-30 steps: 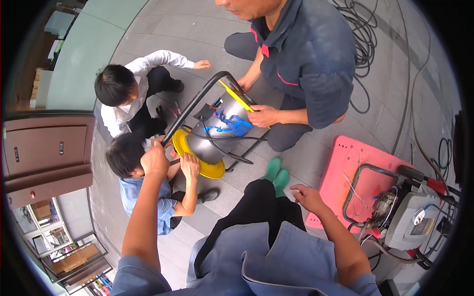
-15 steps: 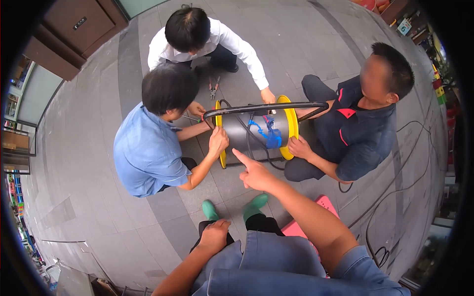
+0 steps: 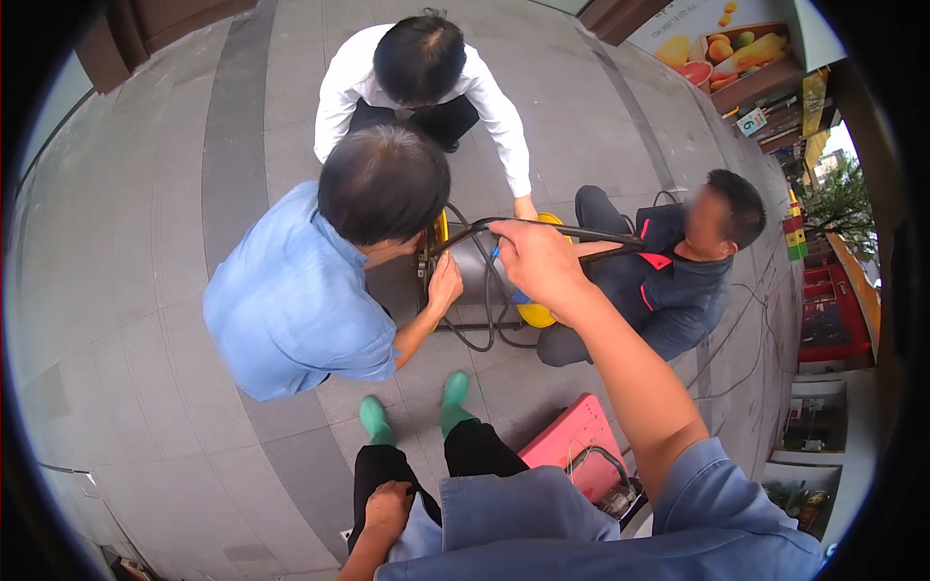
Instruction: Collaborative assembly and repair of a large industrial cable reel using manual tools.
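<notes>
My right hand (image 3: 542, 261) is stretched forward over a cable reel, its index finger extended and lying over or against the reel's black tubular frame (image 3: 591, 233). Whether it touches the tube I cannot tell. My left hand (image 3: 389, 505) rests on my left thigh and holds nothing. The grey drum (image 3: 470, 276) of the reel shows partly behind my right hand, with a yellow end disc (image 3: 536, 316) and blue tape beside it. Loops of black cable (image 3: 492, 329) hang at its near side. A person in a light blue shirt (image 3: 300, 300) has a hand (image 3: 445, 284) at the reel's left end.
Across the reel crouches a person in a white shirt (image 3: 502, 126), one arm reaching down to it. To the right, a person in dark clothing (image 3: 668, 300) sits by it. A pink stool (image 3: 572, 441) stands beside my right leg. Thin cables (image 3: 760, 334) trail over the tiled floor.
My right hand has moved up and forward from pointing at the drum to the frame's tube. The view has shifted. The person in light blue leans further over the reel's left end.
</notes>
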A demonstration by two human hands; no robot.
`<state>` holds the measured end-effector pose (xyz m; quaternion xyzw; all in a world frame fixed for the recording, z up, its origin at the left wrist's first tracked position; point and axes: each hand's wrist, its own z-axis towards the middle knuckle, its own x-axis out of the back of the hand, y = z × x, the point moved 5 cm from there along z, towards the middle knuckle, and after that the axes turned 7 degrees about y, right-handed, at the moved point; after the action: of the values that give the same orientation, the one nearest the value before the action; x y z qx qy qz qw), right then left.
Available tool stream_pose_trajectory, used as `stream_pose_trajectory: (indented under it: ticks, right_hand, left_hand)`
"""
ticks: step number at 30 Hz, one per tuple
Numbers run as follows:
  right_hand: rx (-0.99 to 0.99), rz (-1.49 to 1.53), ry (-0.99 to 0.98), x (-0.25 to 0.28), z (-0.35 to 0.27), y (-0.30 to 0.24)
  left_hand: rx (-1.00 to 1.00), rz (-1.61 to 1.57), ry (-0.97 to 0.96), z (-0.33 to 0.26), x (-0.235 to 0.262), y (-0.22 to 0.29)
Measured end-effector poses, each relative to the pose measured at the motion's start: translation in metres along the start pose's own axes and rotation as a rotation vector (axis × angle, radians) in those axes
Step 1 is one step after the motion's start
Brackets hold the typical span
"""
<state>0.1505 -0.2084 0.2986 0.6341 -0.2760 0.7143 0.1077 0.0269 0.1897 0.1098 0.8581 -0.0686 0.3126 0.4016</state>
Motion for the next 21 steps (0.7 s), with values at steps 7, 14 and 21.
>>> stream_pose_trajectory:
  ticks: [7,14,21]
  right_hand:
    - [-0.082,-0.106,-0.123,-0.006,0.042,0.043]
    - [0.111,-0.208,-0.033,-0.002,0.036,0.074]
    - [0.046,-0.194,-0.190,-0.032,0.031,0.122]
  left_hand:
    - [0.084,-0.018,0.046,0.009,-0.001,-0.013]
    - [0.348,0.062,0.090,0.015,-0.035,-0.016]
    - [0.440,0.094,0.101,0.022,-0.057,0.007]
